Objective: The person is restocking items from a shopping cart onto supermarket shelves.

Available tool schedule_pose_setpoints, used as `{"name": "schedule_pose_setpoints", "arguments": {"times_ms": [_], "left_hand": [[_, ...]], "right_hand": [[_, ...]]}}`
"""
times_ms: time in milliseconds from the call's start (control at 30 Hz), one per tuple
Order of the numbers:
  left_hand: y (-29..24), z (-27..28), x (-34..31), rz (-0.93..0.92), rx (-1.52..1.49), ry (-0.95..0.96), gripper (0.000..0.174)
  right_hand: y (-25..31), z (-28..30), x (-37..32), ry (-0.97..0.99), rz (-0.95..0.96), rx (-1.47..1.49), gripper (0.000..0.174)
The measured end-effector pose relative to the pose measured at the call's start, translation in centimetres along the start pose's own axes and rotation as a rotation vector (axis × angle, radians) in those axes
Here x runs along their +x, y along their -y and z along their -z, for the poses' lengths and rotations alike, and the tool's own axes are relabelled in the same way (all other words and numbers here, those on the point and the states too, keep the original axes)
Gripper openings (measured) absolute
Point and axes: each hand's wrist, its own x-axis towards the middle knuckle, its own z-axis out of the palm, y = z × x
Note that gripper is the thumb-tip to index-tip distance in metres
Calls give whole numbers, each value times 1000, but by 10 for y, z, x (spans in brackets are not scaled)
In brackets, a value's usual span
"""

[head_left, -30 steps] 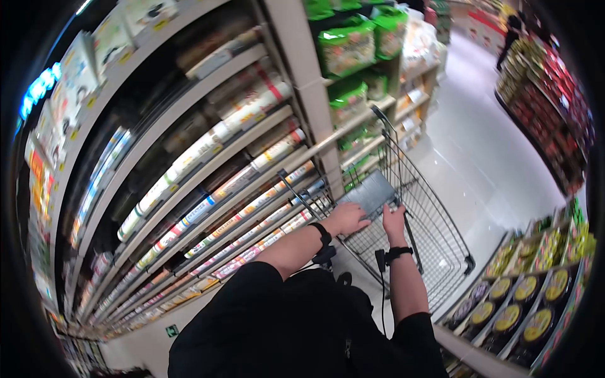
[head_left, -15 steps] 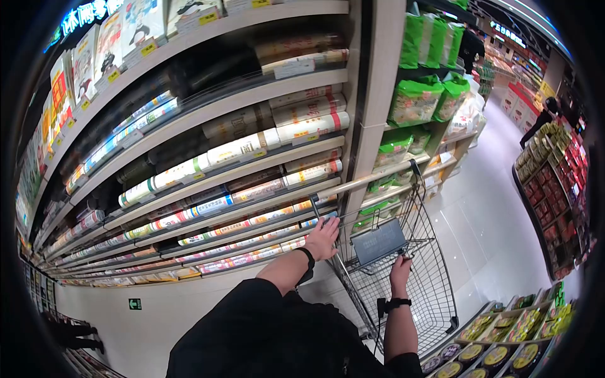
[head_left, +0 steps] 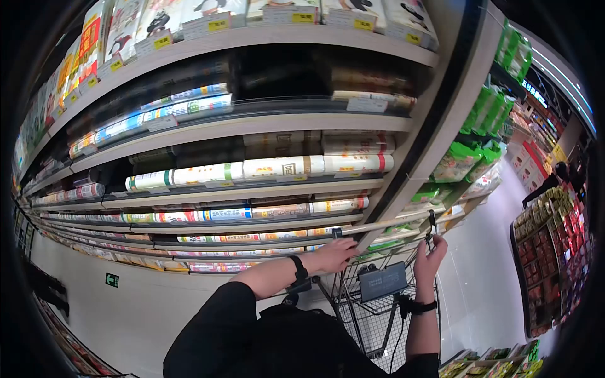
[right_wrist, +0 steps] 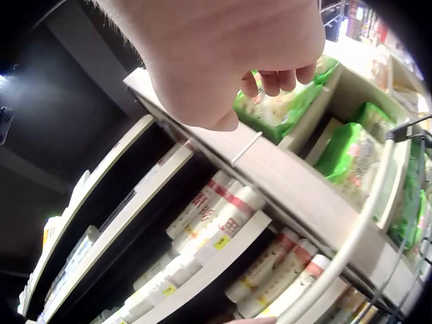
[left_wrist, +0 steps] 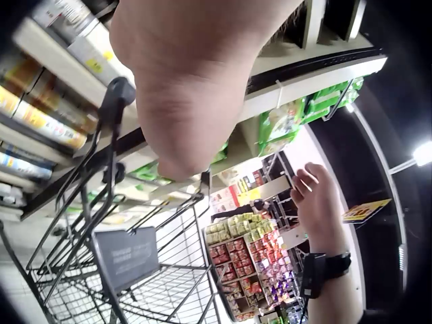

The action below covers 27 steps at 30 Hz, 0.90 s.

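In the head view, my left hand (head_left: 337, 254) reaches over the near left end of a wire shopping cart (head_left: 368, 321), its fingers loosely extended and nothing in them. The cart's pale handle bar (head_left: 391, 224) runs just beyond it. My right hand (head_left: 430, 257) is raised by the bar's right end; the left wrist view shows this right hand (left_wrist: 320, 202) with loosely bent fingers and nothing held. Between both hands sits a grey panel (head_left: 383, 281) on the cart. The left wrist view hides the left fingers behind the heel of the hand (left_wrist: 189, 101).
Long shelves (head_left: 252, 129) of rolled white packages (head_left: 277, 167) stand directly ahead. Green bags (head_left: 463, 157) fill a rack past the shelf post (head_left: 435, 120). A display of red packages (head_left: 542, 252) stands across the aisle at right. A person's dark legs (head_left: 50, 286) show at far left.
Both hands leave the grey panel. The left shifts to the handle's left end, the right rises toward its right end. The head view swings, bringing the shelves closer to centre.
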Motion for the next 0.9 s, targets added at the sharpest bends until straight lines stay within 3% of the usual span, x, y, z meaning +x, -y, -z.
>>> {"name": "schedule_pose_setpoints", "arguments": {"times_ms": [100,133,233,300,367,433,500,533,600,667,733,800,867,900], "left_hand": [[-3,88,20,-19,69,-177,48],[-4,114,25,-9,60,-196,47],[1,152,47,-89,200,-315,44],[-3,183,64,-185,260,-365,43],[-17,227,75,-274,326,-422,41],[-39,275,83,-402,466,-564,41],[-40,289,95,-367,489,-550,46],[-49,323,105,-334,648,-752,47],[-43,341,119,-286,757,-821,49],[-42,387,122,184,624,-600,43],[-35,415,129,495,477,-347,36],[-9,431,139,682,331,-137,48],[3,436,143,661,284,-67,57],[12,438,145,623,252,-55,62]], "right_hand": [[46,-24,42,122,189,-40,38],[54,-29,56,257,270,-80,38],[46,-40,71,265,286,-144,38],[56,-45,100,225,436,-141,39],[123,-47,156,41,640,-107,42],[163,-38,200,-7,757,-130,47],[179,-34,221,23,850,-214,51],[208,-35,246,113,939,-259,53],[212,-39,267,146,1018,-291,54],[221,-50,287,170,1008,-314,50],[239,-63,312,196,995,-334,46],[262,-70,335,552,702,-731,38],[261,-73,337,476,755,-640,37],[274,-73,339,593,651,-743,38]]}}
